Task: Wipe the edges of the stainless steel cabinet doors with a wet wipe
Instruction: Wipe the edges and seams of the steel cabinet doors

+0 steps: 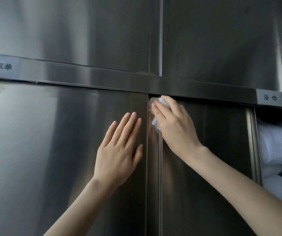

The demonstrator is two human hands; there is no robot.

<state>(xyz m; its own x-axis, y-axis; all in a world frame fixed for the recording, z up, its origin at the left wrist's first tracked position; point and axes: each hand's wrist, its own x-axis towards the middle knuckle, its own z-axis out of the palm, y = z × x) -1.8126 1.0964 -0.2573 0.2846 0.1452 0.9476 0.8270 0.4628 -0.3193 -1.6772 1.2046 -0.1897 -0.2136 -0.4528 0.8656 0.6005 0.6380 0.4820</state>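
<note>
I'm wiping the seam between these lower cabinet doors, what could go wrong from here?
The wet wipe, bunched under the right hand at the seam's top, might snag in the gap below the horizontal rail. The left hand, flat on the left door, may leave fingerprints on the steel.

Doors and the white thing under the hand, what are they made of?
Doors: metal, likely stainless steel, brushed and shiny; they show streaky grey reflections. Wipe: thin soft cloth or paper, white, crumpled under the right hand.
</note>
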